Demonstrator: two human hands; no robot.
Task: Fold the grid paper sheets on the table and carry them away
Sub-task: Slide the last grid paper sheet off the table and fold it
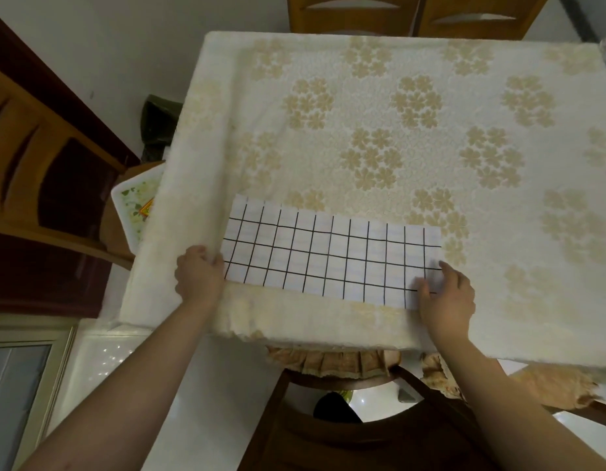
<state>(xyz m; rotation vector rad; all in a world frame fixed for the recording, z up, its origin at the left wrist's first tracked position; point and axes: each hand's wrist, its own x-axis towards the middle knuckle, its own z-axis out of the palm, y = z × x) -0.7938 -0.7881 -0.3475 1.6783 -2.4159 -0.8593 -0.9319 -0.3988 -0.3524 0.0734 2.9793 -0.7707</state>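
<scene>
The left hand [199, 271] pinches the left end of the grid paper [329, 256], which lies flat near the desk's [430, 96] front edge; the right hand [446, 295] presses its right end with relaxed fingers. Bring the ends together squarely before creasing.

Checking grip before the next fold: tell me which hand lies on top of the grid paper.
The right hand: its fingers lie over the grid paper's right end. The left hand only holds the left edge, mostly on the tablecloth.
</scene>
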